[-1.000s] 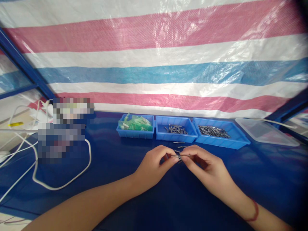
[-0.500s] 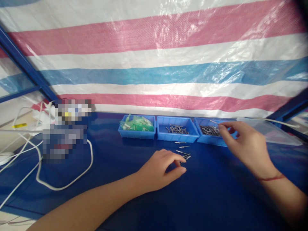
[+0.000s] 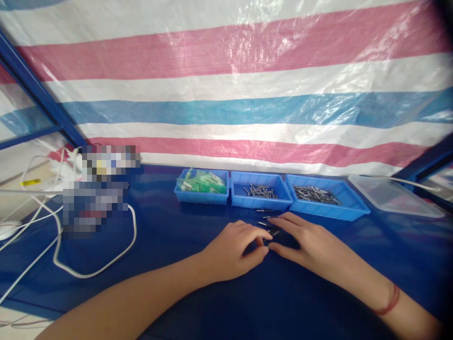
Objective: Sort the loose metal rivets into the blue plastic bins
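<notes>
Several small metal blind rivets (image 3: 263,224) lie loose on the blue tabletop in front of the bins, some bunched together. My left hand (image 3: 235,250) rests beside the bunch, thumb and forefinger curved with a gap between them; its other fingers are partly hidden. From the right, my right hand (image 3: 307,238) reaches over the same rivets, its thumb and fingers apart and its fingertips close to the left hand's. A blue bin (image 3: 331,208) at the right contains a heap of rivets. The middle blue bin (image 3: 260,203) has a smaller heap.
A third blue bin (image 3: 201,197) at the left holds green plastic packets (image 3: 207,181). A clear plastic lid (image 3: 394,196) lies at the far right. White cables (image 3: 132,236) loop over the left of the table. Behind hangs a striped plastic sheet (image 3: 226,111).
My right hand has moved left and down from the right bin, where a rivet was at its fingertips, to the loose rivets. The left hand has hardly moved.
</notes>
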The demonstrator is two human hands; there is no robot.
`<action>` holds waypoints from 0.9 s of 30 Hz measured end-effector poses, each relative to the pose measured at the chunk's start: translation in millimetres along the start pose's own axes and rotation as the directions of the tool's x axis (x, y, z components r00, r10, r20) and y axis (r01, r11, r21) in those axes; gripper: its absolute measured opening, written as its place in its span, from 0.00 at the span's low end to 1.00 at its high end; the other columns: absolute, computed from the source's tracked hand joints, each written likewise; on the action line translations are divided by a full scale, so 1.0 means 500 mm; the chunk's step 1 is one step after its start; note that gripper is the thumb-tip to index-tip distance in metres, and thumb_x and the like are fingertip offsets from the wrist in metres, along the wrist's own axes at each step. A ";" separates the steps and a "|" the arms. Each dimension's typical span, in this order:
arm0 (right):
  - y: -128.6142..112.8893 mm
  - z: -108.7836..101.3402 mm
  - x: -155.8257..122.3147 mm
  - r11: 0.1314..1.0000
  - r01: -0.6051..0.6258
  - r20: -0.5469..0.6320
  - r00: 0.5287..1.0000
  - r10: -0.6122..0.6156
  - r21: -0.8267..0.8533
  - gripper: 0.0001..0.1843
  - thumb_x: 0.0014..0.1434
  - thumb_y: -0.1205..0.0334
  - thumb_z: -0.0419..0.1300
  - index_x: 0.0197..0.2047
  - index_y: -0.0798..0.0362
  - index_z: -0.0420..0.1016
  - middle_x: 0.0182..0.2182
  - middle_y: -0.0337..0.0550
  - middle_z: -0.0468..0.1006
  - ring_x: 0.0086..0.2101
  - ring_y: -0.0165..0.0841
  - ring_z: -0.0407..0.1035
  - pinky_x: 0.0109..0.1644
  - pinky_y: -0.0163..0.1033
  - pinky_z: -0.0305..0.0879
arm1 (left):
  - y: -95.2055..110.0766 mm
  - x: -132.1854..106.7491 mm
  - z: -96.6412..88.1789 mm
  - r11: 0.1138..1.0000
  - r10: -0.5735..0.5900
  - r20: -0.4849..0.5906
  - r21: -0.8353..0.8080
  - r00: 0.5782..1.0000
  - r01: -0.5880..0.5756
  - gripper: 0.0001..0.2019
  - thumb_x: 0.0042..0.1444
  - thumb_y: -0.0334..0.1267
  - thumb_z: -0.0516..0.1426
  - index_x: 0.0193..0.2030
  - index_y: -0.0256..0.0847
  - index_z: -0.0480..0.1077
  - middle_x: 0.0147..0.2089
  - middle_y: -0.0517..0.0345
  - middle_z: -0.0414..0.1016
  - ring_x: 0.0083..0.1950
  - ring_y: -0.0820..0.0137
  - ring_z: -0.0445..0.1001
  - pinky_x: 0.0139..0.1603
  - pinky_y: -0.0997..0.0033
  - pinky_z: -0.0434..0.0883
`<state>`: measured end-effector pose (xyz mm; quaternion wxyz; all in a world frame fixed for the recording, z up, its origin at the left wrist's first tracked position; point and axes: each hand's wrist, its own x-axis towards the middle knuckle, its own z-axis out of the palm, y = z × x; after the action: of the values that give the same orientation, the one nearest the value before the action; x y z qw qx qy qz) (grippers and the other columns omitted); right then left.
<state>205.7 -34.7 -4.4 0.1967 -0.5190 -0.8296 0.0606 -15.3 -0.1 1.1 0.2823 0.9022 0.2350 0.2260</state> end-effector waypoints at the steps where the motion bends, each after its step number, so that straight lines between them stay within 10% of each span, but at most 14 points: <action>1: 0.002 0.006 0.000 1.000 0.007 0.010 1.000 -0.007 0.012 0.21 0.59 0.55 0.59 0.55 0.49 0.70 0.47 0.47 0.74 0.36 0.36 0.75 0.42 0.42 0.73 | 0.000 0.000 0.000 1.000 -0.003 0.005 0.001 1.000 0.003 0.11 0.62 0.36 0.52 0.50 0.40 0.67 0.43 0.54 0.77 0.47 0.66 0.72 0.49 0.67 0.64; 27: -0.032 0.010 0.008 0.988 0.093 -0.068 0.994 -0.086 0.124 0.13 0.66 0.61 0.50 0.47 0.48 0.74 0.40 0.46 0.78 0.37 0.35 0.74 0.42 0.39 0.71 | -0.006 -0.002 0.004 0.993 -0.109 -0.080 -0.063 0.991 0.104 0.12 0.63 0.40 0.51 0.50 0.40 0.67 0.47 0.51 0.72 0.49 0.66 0.71 0.52 0.66 0.67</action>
<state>189.1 -38.0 -3.1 0.2574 -0.4693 -0.8401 0.0881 -16.2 0.6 -2.3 0.3103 0.8695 0.2878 0.2548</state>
